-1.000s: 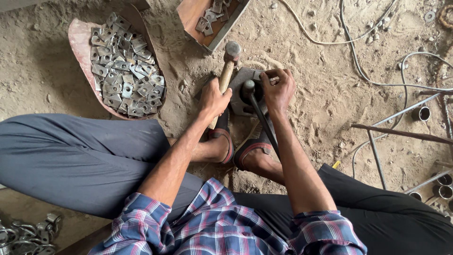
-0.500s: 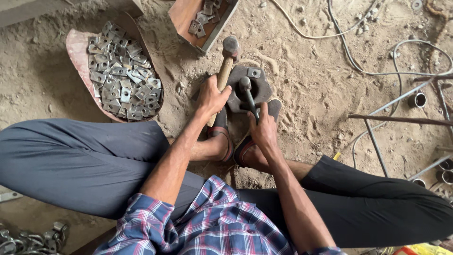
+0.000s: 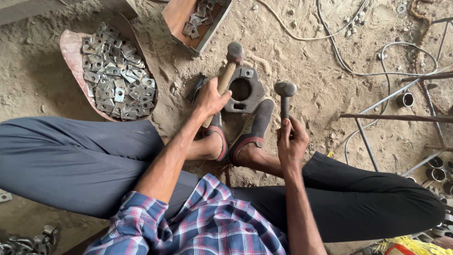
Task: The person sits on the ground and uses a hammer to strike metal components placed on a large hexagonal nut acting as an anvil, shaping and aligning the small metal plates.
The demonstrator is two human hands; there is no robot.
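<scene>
While the metal die block (image 3: 241, 89) lies on the sandy ground, pinned between both sandalled feet (image 3: 255, 127), its round hole sits empty. Left hand (image 3: 211, 100) grips a wooden-handled hammer (image 3: 230, 61) over the block's left edge; right hand (image 3: 291, 141) clasps a steel punch (image 3: 284, 97), lifted clear to the right. Likely between strikes: next, seating a plate from the pan (image 3: 113, 71) upper left.
</scene>
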